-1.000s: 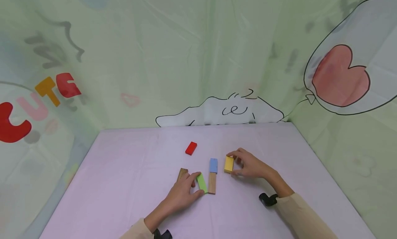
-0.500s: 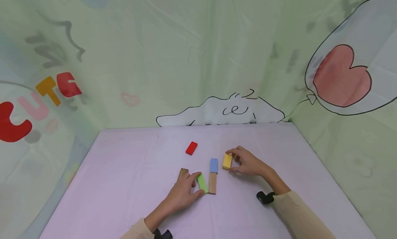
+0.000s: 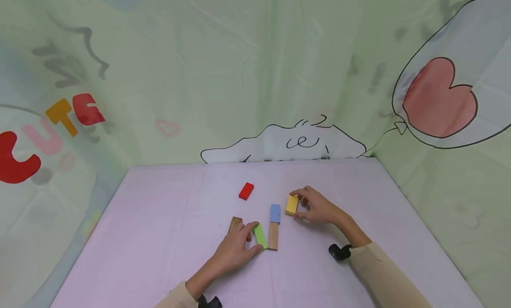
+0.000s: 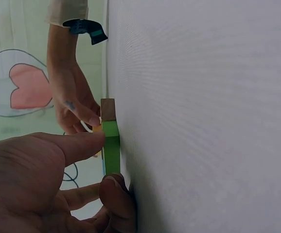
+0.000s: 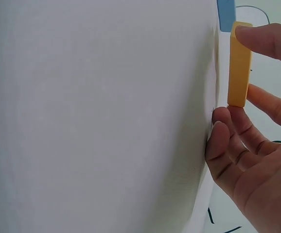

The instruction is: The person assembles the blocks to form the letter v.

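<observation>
My left hand (image 3: 235, 249) pinches a green block (image 3: 261, 236) by its two ends, thumb at the near end and a finger at the far end. The block's near end is right at a light wooden block (image 3: 273, 237). Beyond that wooden block, end to end with it, lies a blue block (image 3: 275, 213). My right hand (image 3: 317, 206) pinches a yellow block (image 3: 292, 205) to the right of the blue one. In the right wrist view the yellow block (image 5: 239, 68) appears just off the table surface, between thumb and fingers.
A red block (image 3: 246, 191) lies farther back on the pale tablecloth (image 3: 171, 210). A darker wooden block (image 3: 235, 223) is partly hidden behind my left hand. Printed green curtains (image 3: 223, 77) stand behind the table and along both sides.
My right hand has carried the yellow block a little to the left and farther back. The left hand and the green block stay in place.
</observation>
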### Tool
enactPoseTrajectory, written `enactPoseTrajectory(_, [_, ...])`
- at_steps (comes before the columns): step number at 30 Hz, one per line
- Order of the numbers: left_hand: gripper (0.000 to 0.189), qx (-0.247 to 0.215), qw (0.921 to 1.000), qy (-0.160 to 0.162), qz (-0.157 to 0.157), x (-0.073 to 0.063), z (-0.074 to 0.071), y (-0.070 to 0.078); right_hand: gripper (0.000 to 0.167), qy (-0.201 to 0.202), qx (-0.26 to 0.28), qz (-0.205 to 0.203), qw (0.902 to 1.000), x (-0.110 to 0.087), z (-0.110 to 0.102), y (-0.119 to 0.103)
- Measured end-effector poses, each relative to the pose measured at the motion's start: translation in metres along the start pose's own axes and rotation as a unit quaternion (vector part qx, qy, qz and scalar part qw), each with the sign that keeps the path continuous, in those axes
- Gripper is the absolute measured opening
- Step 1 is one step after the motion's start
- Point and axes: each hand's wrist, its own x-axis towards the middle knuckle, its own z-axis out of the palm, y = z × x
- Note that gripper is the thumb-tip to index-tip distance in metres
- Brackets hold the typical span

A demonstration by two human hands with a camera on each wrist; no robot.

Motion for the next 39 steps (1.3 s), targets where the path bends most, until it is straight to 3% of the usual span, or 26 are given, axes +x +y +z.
enactPoseTrajectory(22, [0.067, 0.002, 0.9999, -0.006, -0.011, 0.0, 0.0, 0.0, 0.066, 0.002, 0.009, 0.006, 0.9999, 0.017, -0.002, 0.0])
enactPoseTrajectory(39, [0.066, -0.004, 0.9999, -0.007, -0.008, 0.0, 0.0, 0.0, 0.065, -0.007, -0.015, -0.008, 0.9998, 0.033, -0.004, 0.003])
